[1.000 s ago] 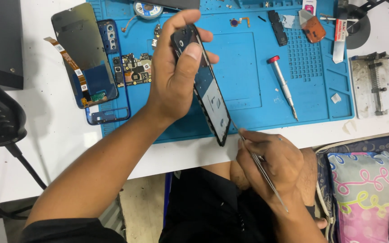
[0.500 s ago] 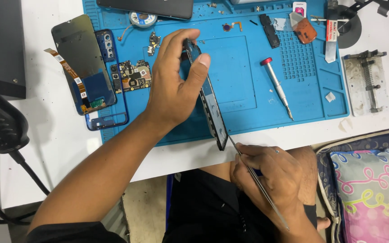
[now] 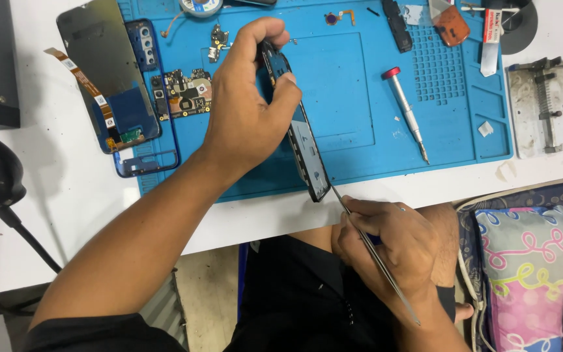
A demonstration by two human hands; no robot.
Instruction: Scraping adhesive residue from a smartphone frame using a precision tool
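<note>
The left hand (image 3: 249, 111) is clamped on a phone frame (image 3: 298, 133), thumb and fingers pinching its far end, holding it on edge above the blue mat (image 3: 360, 98). The frame's long axis slants from that grip down toward the person, its near corner pointing at the right hand (image 3: 392, 241). The right hand is closed around tweezers (image 3: 373, 251), whose tip meets that near corner, so it works the end opposite the left hand's grip, over the tabletop (image 3: 66, 189) edge.
</note>
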